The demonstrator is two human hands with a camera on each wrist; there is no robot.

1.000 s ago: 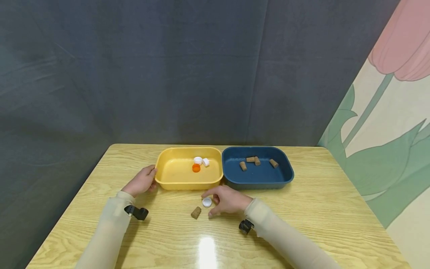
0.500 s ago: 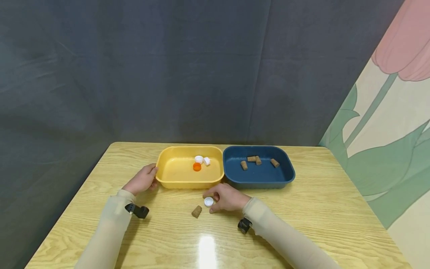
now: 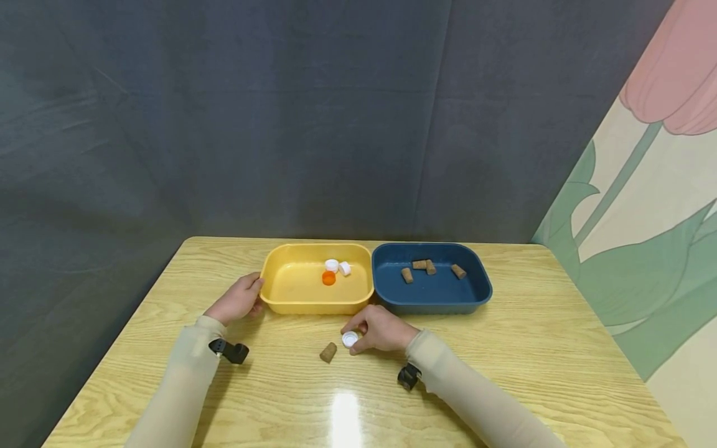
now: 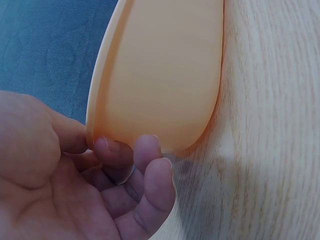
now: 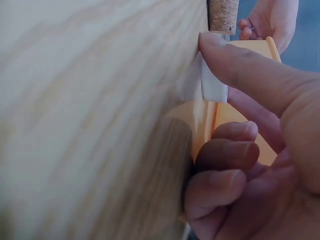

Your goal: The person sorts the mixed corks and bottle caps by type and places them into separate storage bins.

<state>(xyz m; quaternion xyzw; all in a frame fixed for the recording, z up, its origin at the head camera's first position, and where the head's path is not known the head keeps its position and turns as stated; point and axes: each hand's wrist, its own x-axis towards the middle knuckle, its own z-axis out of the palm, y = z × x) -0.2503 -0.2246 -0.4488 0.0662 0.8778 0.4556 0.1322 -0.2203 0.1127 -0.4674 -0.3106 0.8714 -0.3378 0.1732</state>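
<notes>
With thumb and forefinger, my right hand (image 3: 383, 328) pinches a white bottle cap (image 3: 350, 340) at the tabletop, in front of the trays. The right wrist view shows the cap's ribbed side (image 5: 215, 86) against the thumb, the other fingers curled behind. Left of the cap lies a tapered cork (image 3: 328, 352) on its side. My left hand (image 3: 238, 300) grips the left end of the yellow tray (image 3: 316, 308); in the left wrist view the thumb is at the rim and fingertips touch the outer wall. Two white caps (image 3: 332, 266) and an orange cap (image 3: 328, 278) lie inside that tray.
A dark blue tray (image 3: 431, 308) touches the yellow one on its right and holds several corks (image 3: 407, 275). Both trays stand near the far edge of the wooden table (image 3: 538, 348). Behind hangs a dark curtain (image 3: 313, 124); a flower-painted wall (image 3: 633, 261) is at right.
My right thumb and forefinger have closed in on the white cap, which has shifted slightly right and toward me. The left hand keeps its place on the yellow tray.
</notes>
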